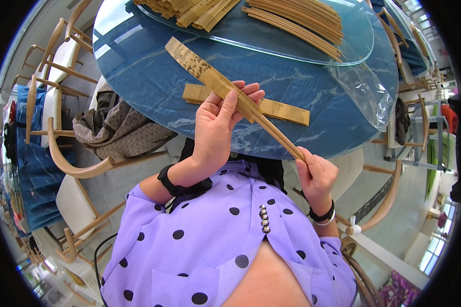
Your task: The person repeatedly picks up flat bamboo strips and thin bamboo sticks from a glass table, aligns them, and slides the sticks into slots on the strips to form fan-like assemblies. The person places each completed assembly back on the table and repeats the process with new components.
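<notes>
My left hand [213, 128] pinches a long gold paper chopstick sleeve [197, 65] between thumb and fingers, above the near part of the table. From the sleeve's lower right end stick out wooden chopsticks [277, 135], partly inside it. My right hand [317, 176] is closed on their free ends. Beneath my left hand, flat gold sleeves [288, 112] lie on the blue table, partly hidden by that hand; how many overlap I cannot tell.
A glass turntable [271, 57] bears a pile of gold sleeves [205, 14] and a bundle of loose chopsticks [297, 23]. Clear plastic wrap [366, 97] lies at the table's right. At left, a patterned bag [123, 130] rests on a wooden chair [82, 171].
</notes>
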`<state>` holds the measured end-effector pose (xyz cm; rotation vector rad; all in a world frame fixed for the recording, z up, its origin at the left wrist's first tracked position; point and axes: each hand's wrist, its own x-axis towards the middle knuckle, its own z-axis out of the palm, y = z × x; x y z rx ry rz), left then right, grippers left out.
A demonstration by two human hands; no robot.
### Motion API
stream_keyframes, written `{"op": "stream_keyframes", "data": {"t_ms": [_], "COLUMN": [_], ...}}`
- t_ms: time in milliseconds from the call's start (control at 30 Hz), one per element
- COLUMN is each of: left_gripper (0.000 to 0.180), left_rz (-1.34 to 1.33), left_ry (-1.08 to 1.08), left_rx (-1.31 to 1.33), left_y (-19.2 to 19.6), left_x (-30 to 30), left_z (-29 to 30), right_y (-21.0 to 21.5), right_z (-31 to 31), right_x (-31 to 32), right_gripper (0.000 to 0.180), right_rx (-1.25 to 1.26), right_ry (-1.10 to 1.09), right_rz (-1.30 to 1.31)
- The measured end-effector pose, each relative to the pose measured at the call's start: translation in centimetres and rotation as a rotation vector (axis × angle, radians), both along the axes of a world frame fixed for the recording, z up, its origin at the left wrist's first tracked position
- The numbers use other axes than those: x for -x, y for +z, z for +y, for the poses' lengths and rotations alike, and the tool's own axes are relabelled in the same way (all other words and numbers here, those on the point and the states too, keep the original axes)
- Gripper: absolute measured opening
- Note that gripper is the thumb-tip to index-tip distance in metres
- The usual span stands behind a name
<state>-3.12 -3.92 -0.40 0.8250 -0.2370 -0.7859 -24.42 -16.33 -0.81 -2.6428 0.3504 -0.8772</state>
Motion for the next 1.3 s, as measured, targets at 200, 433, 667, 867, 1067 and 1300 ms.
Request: {"op": "stream_keyframes", "data": {"t_ms": [200, 433, 667, 867, 1067, 1300], "left_gripper": [0.033, 0.032, 0.032, 0.033, 0.033, 0.031], "left_rz": [-0.026, -0.023, -0.003, -0.04, 0.032, -0.027], "left_ry": [0.045, 0.01, 0.07, 0.029, -0.012, 0.012], "left_rx": [0.054, 0.044, 0.061, 0.051, 0.073, 0.029], "left_y": [0.5, 0.0, 0.5, 0.2, 0.2, 0.3], "left_x": [-1.2, -0.4, -1.2, -0.1, -0.3, -0.2], "left_z": [-0.1, -0.2, -0.3, -0.3, 0.1, -0.2], "right_y": [0.1, -0.1, 0.0, -0.2, -0.3, -0.4], "right_z": [0.2, 0.2, 0.1, 0.2, 0.2, 0.4], "right_x": [0.2, -0.2, -0.3, -0.6, -0.6, -0.7], "right_gripper": [0.02, 0.02, 0.02, 0.02, 0.02, 0.02], "right_rx": [-0.022, -0.034, -0.029, -0.03, -0.043, -0.053], "right_ry": [-0.007, -0.002, -0.008, -0.001, -0.004, -0.009], "right_rz": [-0.014, -0.021, -0.029, -0.051, -0.031, -0.065]}}
